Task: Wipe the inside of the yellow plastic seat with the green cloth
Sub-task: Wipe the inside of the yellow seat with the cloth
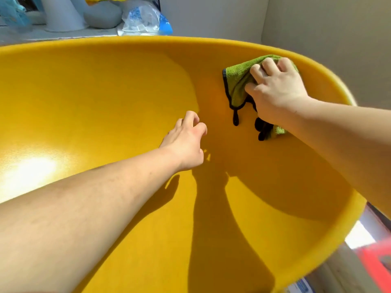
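The yellow plastic seat point(88, 98) fills most of the view, its curved inner shell facing me. My right hand point(275, 89) presses the green cloth point(238, 81), which has a dark trim, against the upper right inner wall just below the rim. A corner of the cloth hangs down below the hand. My left hand point(186, 142) rests near the middle of the shell with fingers curled and holds nothing. Shadows of both arms fall across the lower part of the seat.
Behind the seat's far rim stand a white pedestal base point(61, 15), a grey rounded object point(103, 15) and a clear plastic bag with blue print point(143, 20). A pale wall point(317, 24) rises at the right. Something red point(374, 259) lies at the lower right.
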